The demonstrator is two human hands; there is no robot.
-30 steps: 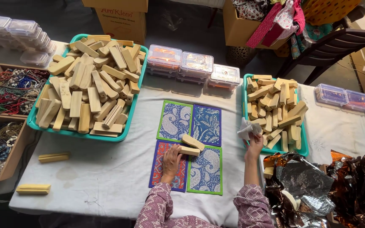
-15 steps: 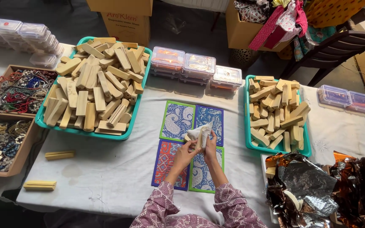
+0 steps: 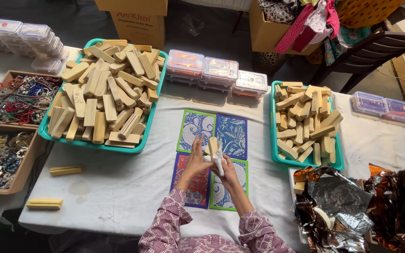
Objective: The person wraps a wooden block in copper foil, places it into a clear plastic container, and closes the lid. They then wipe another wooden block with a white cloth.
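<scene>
Boxes: brown cartons [image 3: 137, 21] far, behind the table [image 3: 118, 192]; clear lidded tubs [image 3: 216, 72] in a row, far centre.
Trays: two green trays, big left [image 3: 48, 133], small right [image 3: 277, 154], full of wooden blocks.
Block: one block [image 3: 212, 145] upright over the blue cards [image 3: 233, 136], white cloth [image 3: 219, 161] around it.
Left hand [image 3: 197, 161]: curled against block.
Right hand [image 3: 228, 173]: closed on cloth, below block.

bead trays [image 3: 5, 136], clear boxes [image 3: 219, 72], crumpled foil [image 3: 352, 206]
</scene>
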